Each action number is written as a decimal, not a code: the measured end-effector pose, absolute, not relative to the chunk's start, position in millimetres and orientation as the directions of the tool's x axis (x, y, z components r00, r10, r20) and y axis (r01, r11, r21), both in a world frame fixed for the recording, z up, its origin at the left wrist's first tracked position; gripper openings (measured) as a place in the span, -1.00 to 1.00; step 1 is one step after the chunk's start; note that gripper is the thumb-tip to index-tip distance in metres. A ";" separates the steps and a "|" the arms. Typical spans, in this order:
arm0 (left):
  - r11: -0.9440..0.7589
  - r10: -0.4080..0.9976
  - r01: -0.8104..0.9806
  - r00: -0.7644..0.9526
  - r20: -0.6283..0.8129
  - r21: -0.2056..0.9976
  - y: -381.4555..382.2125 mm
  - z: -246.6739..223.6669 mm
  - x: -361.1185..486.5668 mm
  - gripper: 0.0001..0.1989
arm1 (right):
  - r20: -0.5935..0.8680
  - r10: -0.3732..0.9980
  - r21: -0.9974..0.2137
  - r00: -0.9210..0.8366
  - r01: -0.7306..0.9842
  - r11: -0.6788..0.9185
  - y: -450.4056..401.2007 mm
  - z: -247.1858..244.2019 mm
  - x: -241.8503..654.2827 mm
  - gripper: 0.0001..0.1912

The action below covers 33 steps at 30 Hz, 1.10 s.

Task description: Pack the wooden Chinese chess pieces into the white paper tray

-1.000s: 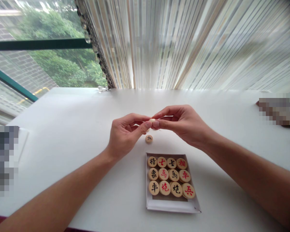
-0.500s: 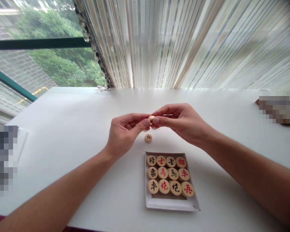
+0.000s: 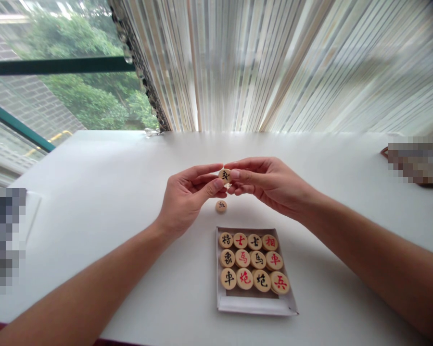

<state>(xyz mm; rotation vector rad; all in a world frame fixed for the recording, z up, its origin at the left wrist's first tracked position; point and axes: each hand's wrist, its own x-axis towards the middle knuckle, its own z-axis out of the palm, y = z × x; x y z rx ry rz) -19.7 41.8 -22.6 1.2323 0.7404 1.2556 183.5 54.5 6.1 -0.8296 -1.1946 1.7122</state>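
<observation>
Between the fingertips of both hands is a round wooden xiangqi piece with a black character, its face tilted towards me. My left hand pinches its left side with thumb and fingers. On its right side, the thumb and forefinger of my right hand close on the same piece. A second black-lettered piece lies on the table just below the hands. Nearer to me stands a shallow open box holding several pieces in rows of red and black characters, the front ones stacked on others.
The white table reaches back to a striped string curtain and a window at the left. Blurred-out items lie at the left edge and the right edge of the table.
The held piece has turned from nearly edge-on so that its black character now faces me. Both hands stay in about the same place; the box and the loose piece have not moved.
</observation>
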 end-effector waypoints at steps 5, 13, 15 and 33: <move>-0.150 0.951 -0.275 0.224 0.215 0.950 40.7 -20.7 -19.2 -0.64 | -0.019 0.892 -0.944 -0.452 -0.287 -0.165 54.2 4.7 185.1 -0.77; -0.219 0.949 -0.197 0.182 0.255 0.956 37.6 -19.7 -19.5 -0.60 | -0.030 0.892 -0.968 -0.452 -0.211 -0.140 52.8 4.0 185.1 -0.71; -0.246 0.943 -0.181 0.181 0.278 0.952 36.5 -19.1 -19.3 -0.62 | -0.008 0.893 -0.974 -0.450 -0.200 -0.110 52.8 3.3 184.8 -0.70; -0.565 0.802 -0.012 0.225 0.553 0.825 30.6 -27.6 -18.0 -0.72 | 0.025 0.917 -0.993 -0.398 -0.114 -0.023 47.0 7.7 180.7 -0.67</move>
